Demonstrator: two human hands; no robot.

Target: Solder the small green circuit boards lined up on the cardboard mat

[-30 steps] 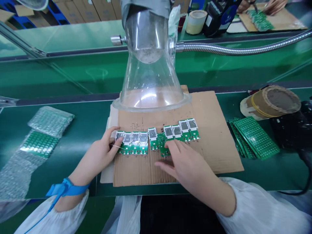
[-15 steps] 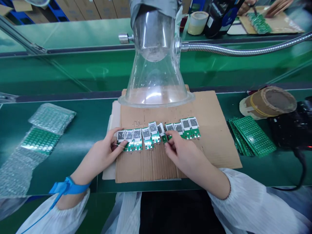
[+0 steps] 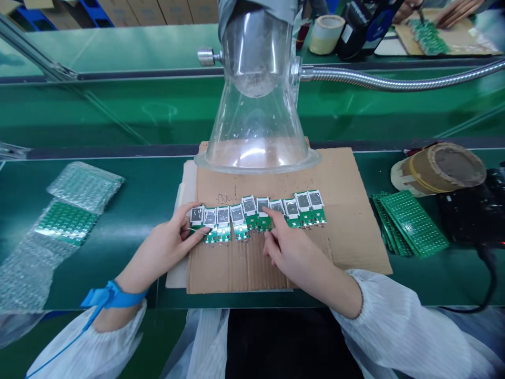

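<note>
A crooked row of several small green circuit boards with grey-screened display modules (image 3: 237,215) lies on a cardboard sheet (image 3: 347,210). At the row's left end my left hand (image 3: 170,242) is closed about the leftmost board (image 3: 197,216), index finger at its top and thumb low. A thin pale wire (image 3: 195,230) runs by that thumb; what holds it is unclear. My right hand (image 3: 290,242) rests its index fingertip on the display of a middle board (image 3: 263,206); its other fingers are curled, with nothing seen in them.
A clear fume hood (image 3: 256,131) on a flexible metal hose hangs over the cardboard's back edge. Bubble-wrapped board panels (image 3: 67,223) lie left. At right are stacked green panels (image 3: 412,221) and a tape-wrapped roll (image 3: 445,166). Another person's hands (image 3: 457,13) work across the bench.
The middle board under my right hand has turned from slanted to nearly straight beside its neighbour. My right index finger has moved up onto its display. The left hand stays almost in place.
</note>
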